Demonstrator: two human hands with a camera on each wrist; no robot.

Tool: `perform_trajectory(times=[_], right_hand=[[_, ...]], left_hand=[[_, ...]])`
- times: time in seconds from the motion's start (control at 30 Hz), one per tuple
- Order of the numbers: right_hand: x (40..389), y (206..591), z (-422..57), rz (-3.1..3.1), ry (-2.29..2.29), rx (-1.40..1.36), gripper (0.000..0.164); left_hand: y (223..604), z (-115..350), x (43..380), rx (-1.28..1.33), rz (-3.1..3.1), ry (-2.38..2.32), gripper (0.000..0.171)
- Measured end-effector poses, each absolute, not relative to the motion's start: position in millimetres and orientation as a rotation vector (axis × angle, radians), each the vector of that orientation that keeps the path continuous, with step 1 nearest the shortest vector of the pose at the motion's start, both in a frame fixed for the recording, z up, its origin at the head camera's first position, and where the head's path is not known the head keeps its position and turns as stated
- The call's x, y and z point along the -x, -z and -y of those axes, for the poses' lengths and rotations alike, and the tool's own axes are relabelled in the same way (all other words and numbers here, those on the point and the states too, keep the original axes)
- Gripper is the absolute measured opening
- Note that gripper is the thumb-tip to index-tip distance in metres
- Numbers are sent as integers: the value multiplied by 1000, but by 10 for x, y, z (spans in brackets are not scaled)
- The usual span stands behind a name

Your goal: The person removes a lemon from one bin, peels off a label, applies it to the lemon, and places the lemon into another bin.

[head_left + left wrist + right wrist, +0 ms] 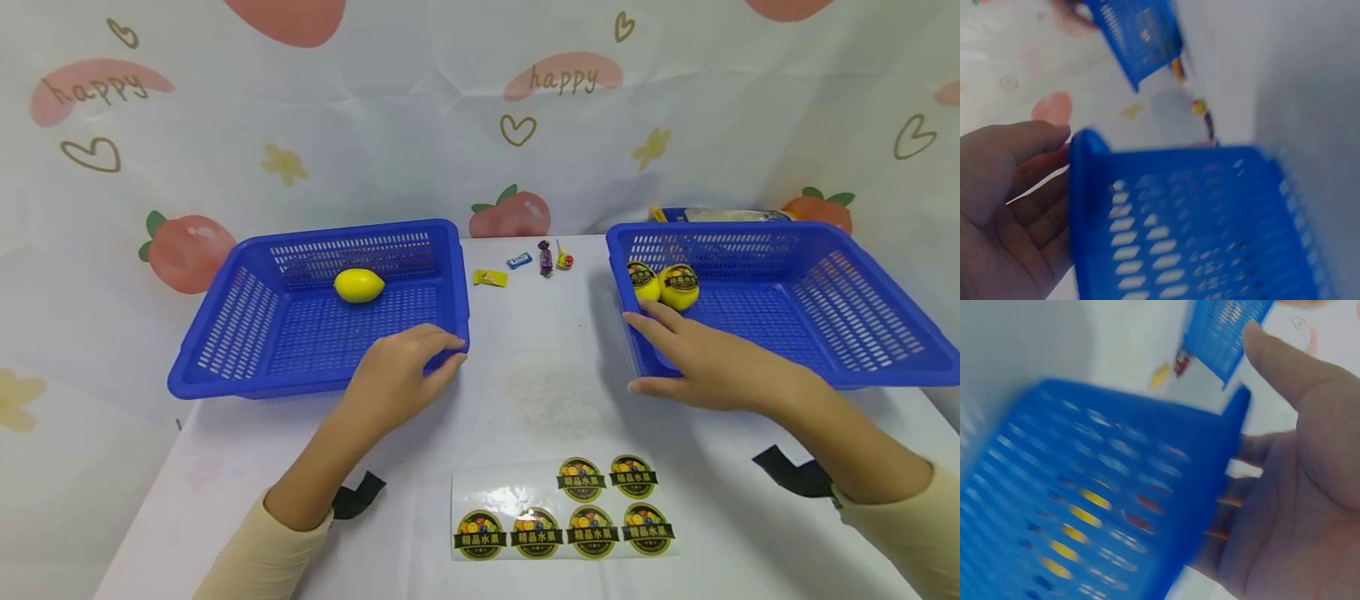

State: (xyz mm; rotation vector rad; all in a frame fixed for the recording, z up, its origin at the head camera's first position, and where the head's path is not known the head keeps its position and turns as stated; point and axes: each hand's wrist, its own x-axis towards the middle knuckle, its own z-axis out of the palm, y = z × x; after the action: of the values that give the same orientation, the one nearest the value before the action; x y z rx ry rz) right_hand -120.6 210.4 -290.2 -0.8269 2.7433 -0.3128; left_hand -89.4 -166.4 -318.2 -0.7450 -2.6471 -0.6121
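My left hand is at the front right corner of the left blue basket. In the left wrist view its fingers pass behind the rim, and the thumb lies beside the rim without wrapping over it. A yellow lemon lies in that basket. My right hand is at the left side of the right blue basket, thumb apart from the fingers. The right wrist view shows the thumb clear of the rim and the fingers partly hidden behind it. Two yellow fruits with black labels sit in this basket.
A sheet of round fruit stickers lies at the front. Between the baskets at the back are a yellow wrapped candy, a blue one, a purple one and a lollipop. A package stands behind the right basket.
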Motion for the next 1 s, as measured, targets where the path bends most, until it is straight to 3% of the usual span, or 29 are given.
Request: perform_trajectory(times=[0.23,0.57,0.77,1.0], right_hand=[[1046,3145,-2089,-2861,346,850,92],[999,3324,-2060,-3084,246,950,94],[1003,3355,-2064,-3131,251,960,93],[987,3386,-2062,-3131,264,973,93]], left_hand=[[2671,1938,1087,593,2810,571,35],[1988,2249,1566,502,2849,563,38],[2080,2467,2059,428,3043,511,42],[2394,2633,2433,160,3558,358,65]])
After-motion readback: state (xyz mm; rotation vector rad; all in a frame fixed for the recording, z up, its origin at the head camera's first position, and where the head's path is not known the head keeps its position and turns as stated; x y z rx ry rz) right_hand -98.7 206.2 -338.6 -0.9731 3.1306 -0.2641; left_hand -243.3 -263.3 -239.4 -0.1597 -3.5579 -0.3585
